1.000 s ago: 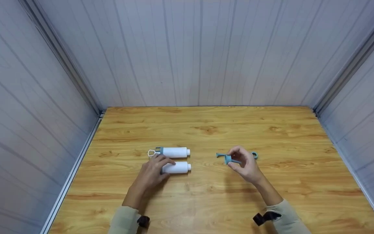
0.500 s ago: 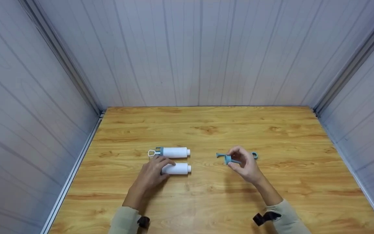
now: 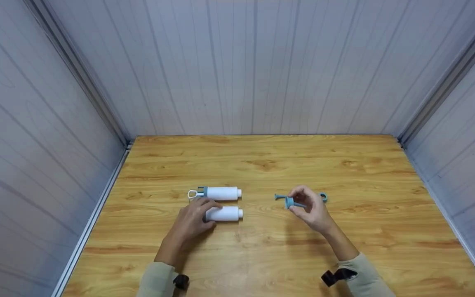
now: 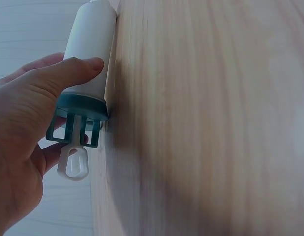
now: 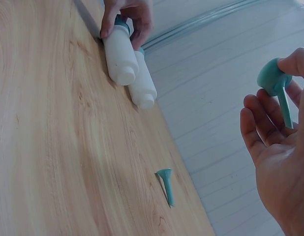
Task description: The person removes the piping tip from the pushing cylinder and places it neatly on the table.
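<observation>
My left hand (image 3: 194, 216) grips the collar end of a white cylinder (image 3: 225, 213) lying on the table, thumb along its side. In the left wrist view this cylinder has a teal collar (image 4: 80, 106) and a white loop handle (image 4: 73, 163). A matching white cylinder (image 3: 222, 193) lies parallel just beyond it, its own handle pointing left. My right hand (image 3: 313, 212) pinches a small teal cup-shaped piece with a thin stem (image 5: 272, 78) between thumb and fingers, above the table. Behind that hand lies a similar teal flared piece (image 5: 167, 184).
A teal ring (image 3: 323, 197) shows just right of my right hand, partly hidden by it. The wooden table (image 3: 262, 165) is bounded by panelled walls at the back (image 3: 237, 74), left and right.
The near cylinder has shifted very slightly towards me in my left hand, widening the gap to the far one. My right hand stays in place with the teal piece.
</observation>
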Available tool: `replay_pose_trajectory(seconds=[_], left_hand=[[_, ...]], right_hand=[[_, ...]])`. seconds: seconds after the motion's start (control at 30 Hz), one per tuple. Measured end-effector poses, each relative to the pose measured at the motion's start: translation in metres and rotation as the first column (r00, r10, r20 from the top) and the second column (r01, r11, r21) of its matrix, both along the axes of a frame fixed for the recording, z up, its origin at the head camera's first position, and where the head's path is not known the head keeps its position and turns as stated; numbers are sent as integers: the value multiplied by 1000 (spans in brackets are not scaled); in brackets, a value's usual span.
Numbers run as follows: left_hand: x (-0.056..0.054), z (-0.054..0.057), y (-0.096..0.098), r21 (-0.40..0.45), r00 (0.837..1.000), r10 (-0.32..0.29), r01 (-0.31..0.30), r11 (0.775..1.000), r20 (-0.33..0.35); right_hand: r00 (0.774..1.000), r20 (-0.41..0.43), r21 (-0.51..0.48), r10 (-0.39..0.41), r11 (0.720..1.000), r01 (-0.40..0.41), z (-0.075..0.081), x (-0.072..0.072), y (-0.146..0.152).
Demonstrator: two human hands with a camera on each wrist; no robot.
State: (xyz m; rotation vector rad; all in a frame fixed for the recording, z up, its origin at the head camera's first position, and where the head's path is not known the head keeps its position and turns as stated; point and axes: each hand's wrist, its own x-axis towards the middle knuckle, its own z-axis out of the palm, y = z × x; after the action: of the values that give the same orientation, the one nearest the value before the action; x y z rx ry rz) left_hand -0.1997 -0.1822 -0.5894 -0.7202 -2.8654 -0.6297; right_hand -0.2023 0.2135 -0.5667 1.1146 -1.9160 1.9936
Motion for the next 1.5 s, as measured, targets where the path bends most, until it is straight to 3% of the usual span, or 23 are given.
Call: replay_pose_trajectory(seconds=[0.43, 0.57, 0.7, 0.8, 1.03, 1.27, 1.5], left_hand=[[0, 4, -2, 37, 998, -42, 44, 998, -41], [-2, 5, -4, 65, 990, -78, 86, 994, -115], [-4, 4, -4, 108, 966, -119, 147, 983, -230], [-5, 6, -1, 165, 954, -131, 179, 970, -268], [-4, 18, 8, 308, 968, -115, 182, 934, -223], [-2, 29, 17, 379, 976, -108, 174, 909, -188], [-3, 37, 26, 459, 982, -127, 178, 870, -140]], right_hand=[[1000, -7, -2, 16, 1000, -16, -1, 0, 1], [1000, 10, 6, 3, 1000, -3, -2, 1, 1], [999, 37, 26, -14, 1000, 13, -6, 2, 2], [999, 41, 36, -25, 999, 24, -8, 3, 3], [999, 31, 44, -38, 998, 36, -9, 4, 3], [997, 53, 57, -55, 997, 52, -7, 4, 0], [995, 68, 49, -69, 997, 66, -8, 1, -4]])
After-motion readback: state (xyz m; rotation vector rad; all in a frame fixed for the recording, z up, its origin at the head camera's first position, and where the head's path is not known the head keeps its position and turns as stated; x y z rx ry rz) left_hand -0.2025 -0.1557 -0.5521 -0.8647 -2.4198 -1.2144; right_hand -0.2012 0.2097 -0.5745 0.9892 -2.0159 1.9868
